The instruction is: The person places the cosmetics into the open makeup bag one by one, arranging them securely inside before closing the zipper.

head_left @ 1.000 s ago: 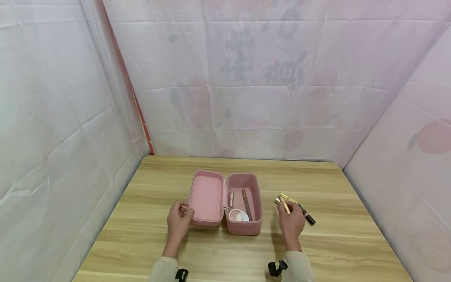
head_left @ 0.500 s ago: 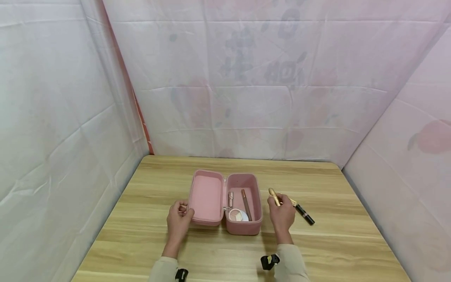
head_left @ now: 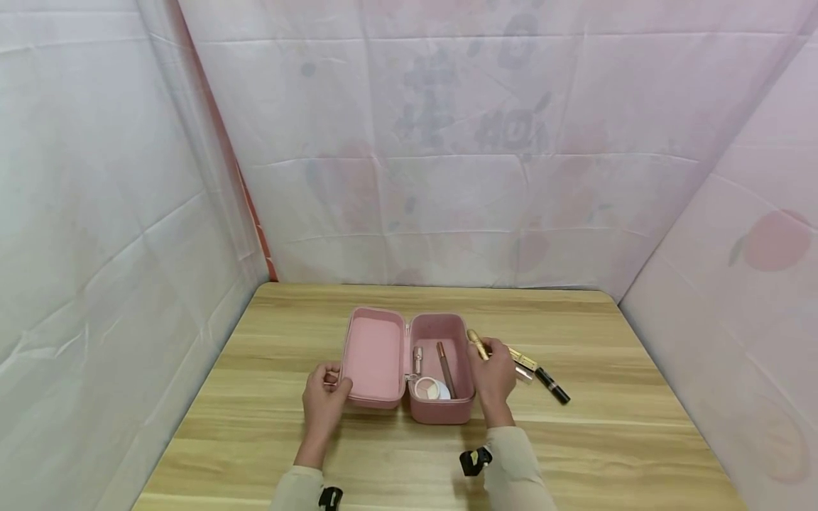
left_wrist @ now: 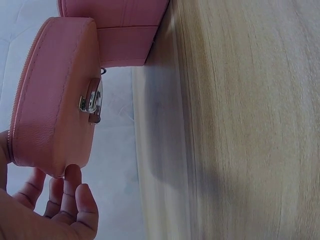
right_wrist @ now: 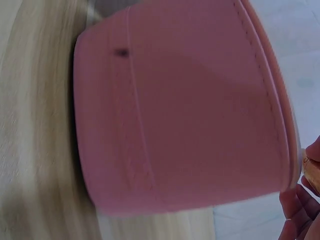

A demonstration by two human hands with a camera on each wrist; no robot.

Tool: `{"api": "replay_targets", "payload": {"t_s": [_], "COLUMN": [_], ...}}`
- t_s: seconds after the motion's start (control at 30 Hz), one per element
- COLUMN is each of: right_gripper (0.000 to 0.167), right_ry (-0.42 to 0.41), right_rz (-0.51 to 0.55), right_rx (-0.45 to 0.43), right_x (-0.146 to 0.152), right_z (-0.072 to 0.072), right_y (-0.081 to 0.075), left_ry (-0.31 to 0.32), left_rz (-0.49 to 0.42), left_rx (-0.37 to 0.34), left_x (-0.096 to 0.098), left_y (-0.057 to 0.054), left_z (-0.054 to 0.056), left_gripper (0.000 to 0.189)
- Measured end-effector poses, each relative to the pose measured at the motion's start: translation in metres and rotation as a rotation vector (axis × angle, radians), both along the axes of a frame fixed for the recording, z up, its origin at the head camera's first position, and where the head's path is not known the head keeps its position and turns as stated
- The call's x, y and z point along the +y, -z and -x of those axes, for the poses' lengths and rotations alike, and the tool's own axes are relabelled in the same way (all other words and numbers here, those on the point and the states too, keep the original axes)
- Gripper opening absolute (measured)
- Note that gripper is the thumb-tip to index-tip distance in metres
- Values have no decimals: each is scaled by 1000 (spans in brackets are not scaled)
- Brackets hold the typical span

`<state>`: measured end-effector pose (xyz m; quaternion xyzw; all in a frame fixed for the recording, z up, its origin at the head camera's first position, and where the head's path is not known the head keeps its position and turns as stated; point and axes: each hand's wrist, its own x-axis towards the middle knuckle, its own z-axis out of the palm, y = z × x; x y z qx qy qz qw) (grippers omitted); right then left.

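Gold tube reaching the right rim of the open case

Nearest the camera, two wrist cameras (head_left: pixel 474 461) are sitting at the sleeves (head_left: pixel 517 465). The left hand (head_left: pixel 324 399) is gripping the outer edge of the lid (head_left: pixel 373 358), thumb at the rim and fingers underneath, and is holding it open above the table (head_left: pixel 307 312). The right hand (head_left: pixel 495 372) is pinching a gold tube (head_left: pixel 476 343), which is projecting from the fingers toward the pink case (head_left: pixel 441 411).

Change: the right hand is shifting leftward from the loose cosmetics and is now standing just beside the case's right wall. The left hand and lid are keeping their position. Meaning: the gold tube is apparently being brought within reach of the compartment; it is not yet lying inside.

Inside the case, a round compact (head_left: pixel 427 388) is resting at the near end, with a white round piece (head_left: pixel 444 391) beside it. A brown pen (head_left: pixel 446 370) is lying at a slant behind these, and a small lipstick (head_left: pixel 418 360) is lying near the hinge side.

Right of the hand, a black tube (head_left: pixel 552 385), a second gold item (head_left: pixel 525 358) and a pink-silver piece (head_left: pixel 524 373) are lying close together. Beyond the table, a printed cloth (head_left: pixel 447 191) is hanging.
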<state>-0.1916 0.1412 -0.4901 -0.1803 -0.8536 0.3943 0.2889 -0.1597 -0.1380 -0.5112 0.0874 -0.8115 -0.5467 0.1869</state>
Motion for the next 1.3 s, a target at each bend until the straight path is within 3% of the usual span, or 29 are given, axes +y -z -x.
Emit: {"api": "replay_targets", "payload": {"t_s": [0.43, 0.8, 0.97, 1.17, 1.3], "right_gripper": [26, 27, 30, 33, 36], "right_ry": [-3, -43, -58, -126, -214], "right_rz": [-62, -127, -148, -188, -260], "right_rx": [-42, -228, -255, -251, -297], "right_x": [-19, -23, -21, -17, -12], "right_z": [14, 16, 16, 14, 12], "right_y": [-6, -5, -3, -8, -13], "left_ry": [1, 5, 0, 1, 6], "left_rz": [-8, -13, -10, -16, -20], "left_rx": [-15, -19, -16, -7, -8], "left_x": [0, 1, 1, 0, 0], "left_y": [0, 0, 0, 0, 0], "left_z": [0, -1, -1, -1, -1], "left_gripper": [24, 25, 25, 26, 26]}}
